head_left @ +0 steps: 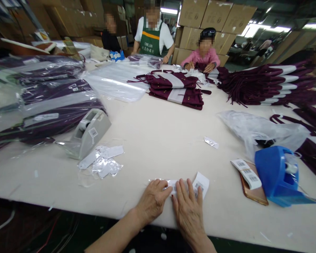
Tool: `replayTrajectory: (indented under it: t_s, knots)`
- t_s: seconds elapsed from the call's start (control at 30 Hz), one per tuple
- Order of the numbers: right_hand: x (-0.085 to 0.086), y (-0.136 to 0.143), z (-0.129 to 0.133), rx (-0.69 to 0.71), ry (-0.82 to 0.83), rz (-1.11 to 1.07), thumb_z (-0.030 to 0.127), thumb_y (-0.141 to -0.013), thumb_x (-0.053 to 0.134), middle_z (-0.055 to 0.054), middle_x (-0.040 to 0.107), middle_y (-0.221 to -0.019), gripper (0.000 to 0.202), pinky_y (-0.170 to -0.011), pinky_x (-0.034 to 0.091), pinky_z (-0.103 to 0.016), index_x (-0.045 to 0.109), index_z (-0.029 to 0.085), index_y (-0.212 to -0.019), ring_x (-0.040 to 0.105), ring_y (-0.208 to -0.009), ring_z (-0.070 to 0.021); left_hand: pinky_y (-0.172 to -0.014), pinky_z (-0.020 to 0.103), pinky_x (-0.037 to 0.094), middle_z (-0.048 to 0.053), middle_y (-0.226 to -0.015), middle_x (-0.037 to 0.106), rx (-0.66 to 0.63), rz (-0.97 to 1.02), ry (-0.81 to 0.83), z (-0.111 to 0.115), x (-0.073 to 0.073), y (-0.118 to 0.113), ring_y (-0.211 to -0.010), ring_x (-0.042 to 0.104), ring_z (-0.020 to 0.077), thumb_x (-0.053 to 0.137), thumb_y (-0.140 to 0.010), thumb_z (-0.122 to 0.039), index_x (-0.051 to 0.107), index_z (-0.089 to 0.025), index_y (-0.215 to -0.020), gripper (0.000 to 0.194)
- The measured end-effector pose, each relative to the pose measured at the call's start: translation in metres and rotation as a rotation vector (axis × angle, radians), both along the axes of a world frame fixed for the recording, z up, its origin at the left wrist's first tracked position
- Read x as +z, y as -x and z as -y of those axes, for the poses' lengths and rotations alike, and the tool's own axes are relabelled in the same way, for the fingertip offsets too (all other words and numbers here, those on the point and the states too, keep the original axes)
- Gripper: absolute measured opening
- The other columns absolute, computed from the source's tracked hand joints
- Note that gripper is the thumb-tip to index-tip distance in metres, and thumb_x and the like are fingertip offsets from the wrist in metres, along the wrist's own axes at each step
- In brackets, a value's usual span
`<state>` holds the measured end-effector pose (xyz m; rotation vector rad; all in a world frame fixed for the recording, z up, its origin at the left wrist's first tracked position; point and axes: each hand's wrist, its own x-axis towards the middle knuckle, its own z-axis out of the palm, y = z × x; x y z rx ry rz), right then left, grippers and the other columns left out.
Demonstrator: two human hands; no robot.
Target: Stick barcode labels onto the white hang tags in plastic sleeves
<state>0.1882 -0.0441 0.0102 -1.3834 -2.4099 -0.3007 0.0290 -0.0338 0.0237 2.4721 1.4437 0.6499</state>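
Observation:
Both my hands rest near the front edge of a white table (pixel 158 137). My left hand (pixel 152 201) has its fingers curled on a small clear packet with a white barcode label (pixel 172 185). My right hand (pixel 189 208) lies flat, fingers apart, pressing on the same packet, beside another white barcode tag (pixel 201 182) that sticks up by its fingertips.
A grey tape dispenser (pixel 91 131) and loose tags (pixel 102 160) lie left; a blue tape dispenser (pixel 277 177), a phone with labels (pixel 250 182) and a plastic bag (pixel 258 130) lie right. Maroon-and-white garments (pixel 176 88) are piled across the table. Three people work at the far side.

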Motion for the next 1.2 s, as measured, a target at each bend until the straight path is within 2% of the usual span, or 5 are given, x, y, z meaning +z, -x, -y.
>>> replayTrajectory:
  t_s: [0.23,0.37,0.57,0.77,1.2]
  knots:
    - [0.01,-0.005,0.003,0.101,0.03,0.017,0.019,-0.087,0.042,-0.006,0.053,-0.128,0.037,-0.105,0.01,-0.056,0.051,0.011,-0.122,0.035,-0.124,-0.0336,-0.075,0.037,0.046,0.009,-0.094,0.059,0.054,0.084,0.02,0.0,-0.002,0.0,-0.084,0.052,0.0216,0.035,-0.084,-0.01,0.05,-0.015,-0.102,0.024]
    - [0.007,-0.016,0.0,-0.009,-0.02,0.025,0.022,-0.088,0.041,-0.011,0.057,-0.122,0.034,-0.101,0.017,-0.059,0.055,0.009,-0.116,0.041,-0.119,-0.0355,-0.08,0.035,0.045,0.01,-0.099,0.06,0.032,0.174,-0.042,0.002,0.006,0.009,-0.092,0.053,0.0209,0.04,-0.083,-0.01,0.048,-0.013,-0.107,0.026]
    - [-0.001,-0.008,-0.002,-0.13,-0.08,-0.007,0.026,-0.091,0.036,-0.022,0.058,-0.117,0.038,-0.097,0.024,-0.058,0.055,0.001,-0.111,0.046,-0.114,-0.0363,-0.088,0.044,0.039,0.015,-0.114,0.054,0.239,0.063,-0.084,0.009,0.002,0.031,-0.107,0.047,0.029,0.057,-0.077,-0.025,0.041,-0.012,-0.122,0.05]
    - [-0.005,0.0,0.0,-0.088,-0.038,-0.06,0.03,-0.091,0.035,-0.019,0.056,-0.12,0.04,-0.1,0.019,-0.057,0.054,0.004,-0.114,0.042,-0.119,-0.0339,-0.088,0.043,0.041,0.013,-0.108,0.058,0.232,0.12,-0.033,0.009,-0.012,0.029,-0.103,0.049,0.0276,0.06,-0.074,-0.023,0.047,-0.012,-0.118,0.046]
    - [-0.001,0.021,0.0,-0.011,0.129,-0.204,0.025,-0.091,0.035,-0.01,0.054,-0.126,0.034,-0.102,0.017,-0.053,0.052,0.017,-0.12,0.041,-0.121,-0.0285,-0.091,0.046,0.044,0.011,-0.111,0.06,0.2,0.211,0.084,0.005,-0.004,0.034,-0.104,0.052,0.0261,0.059,-0.074,-0.026,0.05,-0.017,-0.116,0.044]
